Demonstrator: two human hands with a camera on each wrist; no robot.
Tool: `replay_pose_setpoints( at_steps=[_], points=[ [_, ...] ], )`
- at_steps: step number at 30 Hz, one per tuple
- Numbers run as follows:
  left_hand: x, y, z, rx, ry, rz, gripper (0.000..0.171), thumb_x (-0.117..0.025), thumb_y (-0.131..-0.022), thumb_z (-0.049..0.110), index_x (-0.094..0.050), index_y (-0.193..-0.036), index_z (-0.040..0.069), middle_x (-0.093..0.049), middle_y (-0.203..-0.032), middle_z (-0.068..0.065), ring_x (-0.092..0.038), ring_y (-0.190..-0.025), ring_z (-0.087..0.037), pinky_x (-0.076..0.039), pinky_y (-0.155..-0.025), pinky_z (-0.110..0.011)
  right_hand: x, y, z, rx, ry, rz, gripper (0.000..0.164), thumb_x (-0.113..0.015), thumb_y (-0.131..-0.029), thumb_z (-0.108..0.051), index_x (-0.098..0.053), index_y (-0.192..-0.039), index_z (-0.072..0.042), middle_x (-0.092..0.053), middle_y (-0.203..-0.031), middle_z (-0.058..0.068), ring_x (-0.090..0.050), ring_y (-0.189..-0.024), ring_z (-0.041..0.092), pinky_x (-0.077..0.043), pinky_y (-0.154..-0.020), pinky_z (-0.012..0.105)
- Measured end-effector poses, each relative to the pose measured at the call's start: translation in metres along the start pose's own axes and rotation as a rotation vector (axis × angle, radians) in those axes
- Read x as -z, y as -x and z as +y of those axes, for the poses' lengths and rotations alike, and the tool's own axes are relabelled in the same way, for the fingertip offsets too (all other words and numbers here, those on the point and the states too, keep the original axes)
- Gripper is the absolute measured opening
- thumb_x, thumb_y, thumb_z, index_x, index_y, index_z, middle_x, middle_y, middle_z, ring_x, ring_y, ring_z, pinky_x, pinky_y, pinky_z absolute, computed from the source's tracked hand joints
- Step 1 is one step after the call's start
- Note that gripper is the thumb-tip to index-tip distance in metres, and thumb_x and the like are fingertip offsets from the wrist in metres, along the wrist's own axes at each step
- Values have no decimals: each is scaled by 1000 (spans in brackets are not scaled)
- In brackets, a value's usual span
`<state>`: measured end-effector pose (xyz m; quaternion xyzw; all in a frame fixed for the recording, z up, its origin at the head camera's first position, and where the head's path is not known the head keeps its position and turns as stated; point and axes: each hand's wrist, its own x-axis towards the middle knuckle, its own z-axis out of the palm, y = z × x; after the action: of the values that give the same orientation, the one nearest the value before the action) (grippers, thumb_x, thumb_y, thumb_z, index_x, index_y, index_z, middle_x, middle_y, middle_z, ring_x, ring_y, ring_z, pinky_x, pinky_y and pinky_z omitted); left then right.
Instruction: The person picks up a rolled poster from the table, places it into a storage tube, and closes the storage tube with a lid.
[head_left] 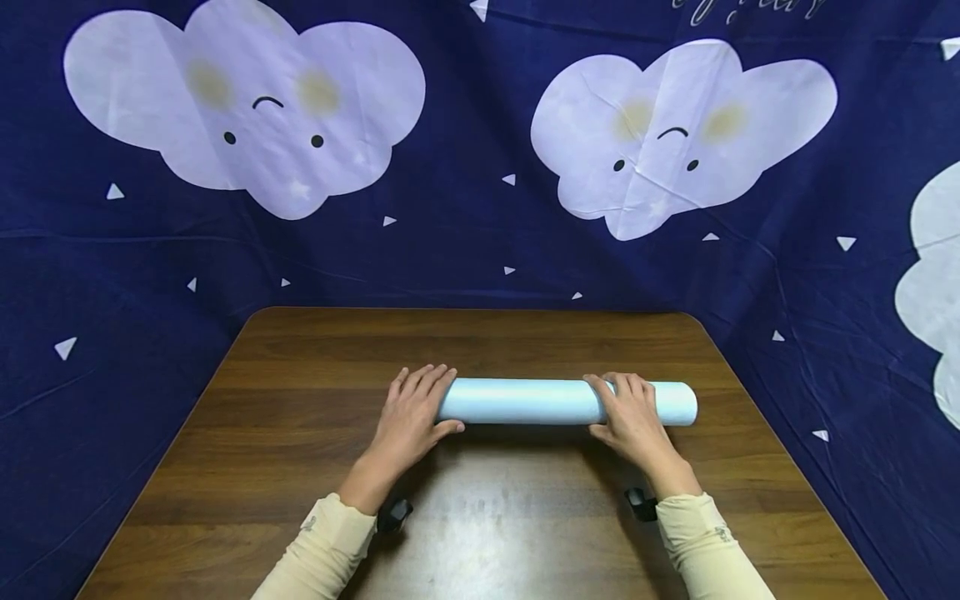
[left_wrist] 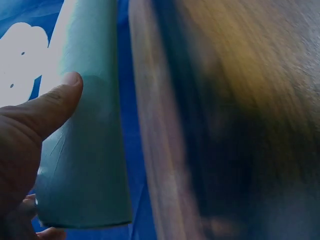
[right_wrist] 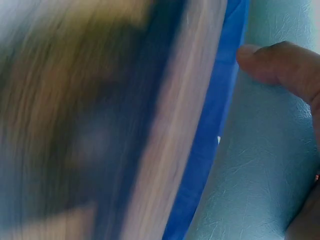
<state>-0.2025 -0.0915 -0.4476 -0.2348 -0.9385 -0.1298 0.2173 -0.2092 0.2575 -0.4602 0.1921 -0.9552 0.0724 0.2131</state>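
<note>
A smooth light blue roll (head_left: 517, 402), shaped like a long cylinder, extends sideways over the far half of the wooden table. My left hand (head_left: 411, 414) grips its left end, fingers over the far side and thumb (left_wrist: 62, 102) along the near side. Some way in from the other end, my right hand (head_left: 632, 414) holds it the same way, with the right thumb (right_wrist: 275, 62) pressed on the surface. The right tip of the roll sticks out past that hand. Wrist views show fine creases in its surface; most fingertips are hidden behind it.
The brown wooden table (head_left: 480, 508) has rounded far corners. Behind it and along both sides hangs a dark blue cloth (head_left: 465, 242) printed with white clouds and small triangles. Black wrist devices (head_left: 641, 504) show at the cuffs of both pale sleeves.
</note>
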Motion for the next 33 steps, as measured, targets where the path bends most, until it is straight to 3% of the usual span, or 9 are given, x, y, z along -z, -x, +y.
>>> replay_pose_setpoints(
  at_steps=[5, 15, 33],
  points=[
    [-9, 2, -3, -5, -6, 12, 80, -80, -68, 42, -49, -135, 11, -56, -134, -10, -52, -122, -32, -33, -108, -55, -8, -4, -7, -4, 1, -23, 81, -89, -56, -25, -52, -126, -15, -57, -111, 17, -50, -105, 39, -34, -93, 56],
    [-23, 9, -14, 23, 0, -40, 78, -79, -68, 44, -51, -134, 13, -58, -130, -9, -53, -119, -31, -33, -107, -56, -25, -3, -17, -12, -6, -53, 79, -89, -56, -29, -54, -124, -14, -59, -109, 17, -51, -104, 38, -35, -93, 54],
    [-27, 22, -32, 34, 56, -63, 73, -79, -67, 42, -54, -130, 14, -61, -123, -8, -55, -117, -30, -33, -106, -58, -39, -8, -33, -31, -24, -142, 74, -88, -59, -27, -54, -124, -14, -59, -109, 17, -51, -105, 37, -35, -93, 54]
  ],
)
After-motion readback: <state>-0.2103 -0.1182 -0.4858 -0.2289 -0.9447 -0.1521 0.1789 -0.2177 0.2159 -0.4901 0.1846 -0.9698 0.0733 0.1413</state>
